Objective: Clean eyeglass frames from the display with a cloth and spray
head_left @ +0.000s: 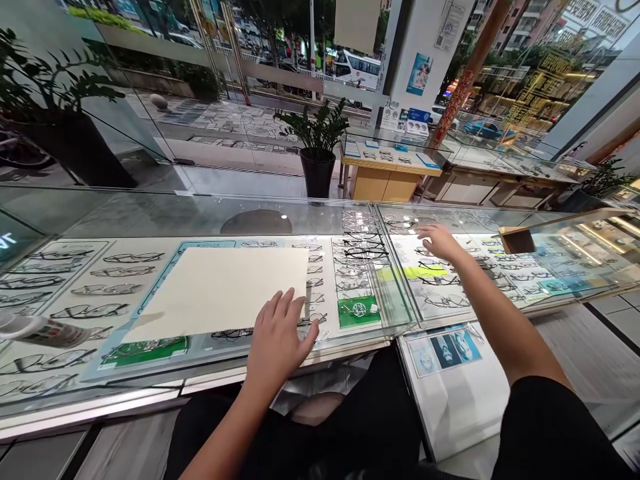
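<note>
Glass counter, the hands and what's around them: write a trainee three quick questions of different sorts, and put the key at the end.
1. True or false: the left hand is nearer the cream sheet than the right hand is.
2. Choose one: what is laid out in rows beneath the top of the glass counter? A) shoes B) eyeglasses C) hats
3. Fill in: beyond the counter, near the middle of the view, a leafy plant grows in a ___ pot.

Key: 1. True. 2. B. 3. Black.
</note>
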